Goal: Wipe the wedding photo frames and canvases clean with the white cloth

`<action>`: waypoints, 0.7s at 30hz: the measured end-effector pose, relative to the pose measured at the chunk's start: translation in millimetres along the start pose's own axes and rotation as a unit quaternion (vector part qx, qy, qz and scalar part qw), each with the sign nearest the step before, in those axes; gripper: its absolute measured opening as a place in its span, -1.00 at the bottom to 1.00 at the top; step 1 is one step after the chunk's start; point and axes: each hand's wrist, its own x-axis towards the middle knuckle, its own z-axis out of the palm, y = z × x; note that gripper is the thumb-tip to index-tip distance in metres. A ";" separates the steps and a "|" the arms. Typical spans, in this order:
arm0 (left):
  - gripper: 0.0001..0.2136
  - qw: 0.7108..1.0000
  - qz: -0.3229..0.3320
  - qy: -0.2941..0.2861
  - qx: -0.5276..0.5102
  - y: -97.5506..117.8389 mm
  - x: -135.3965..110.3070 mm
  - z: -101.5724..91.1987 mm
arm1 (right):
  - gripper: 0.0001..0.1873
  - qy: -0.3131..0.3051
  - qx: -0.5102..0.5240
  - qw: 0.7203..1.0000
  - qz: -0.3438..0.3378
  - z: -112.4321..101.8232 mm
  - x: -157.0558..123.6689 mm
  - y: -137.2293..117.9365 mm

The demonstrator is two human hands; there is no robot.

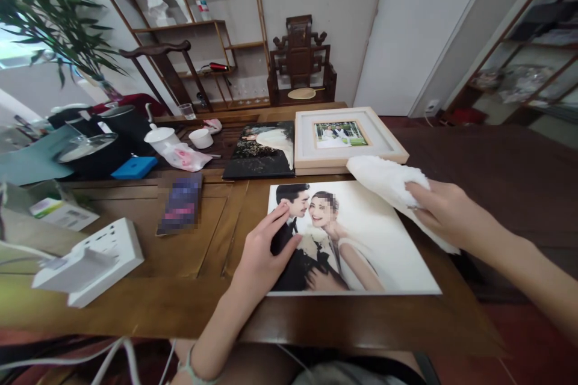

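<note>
A large photo print (397, 252) of a couple lies flat near the front edge of the wooden table. My left hand (266, 246) rests on its left side, fingers stretched out and thumb apart. In my right hand (438, 207) is a fluffy white cloth (383, 177), pinched between thumb and fingers. The cloth lies over the print's upper right corner and hangs down along its right edge. Behind the print sit a light wooden picture frame (352, 159) with a small photo in it and a dark photo panel (253, 165).
On the left stand a white power strip (108, 258), a dark phone-sized item (180, 203), a blue block (134, 167) and a black pot (97, 159). White cups (201, 138) are farther back. A carved chair (300, 60) and shelves stand behind the table (212, 307).
</note>
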 end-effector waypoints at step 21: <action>-0.63 1.000 0.003 -0.008 0.002 4.5 2.0 -2.7 | -0.77 -0.091 0.152 0.946 -0.271 -41.2 -36.7 -96.0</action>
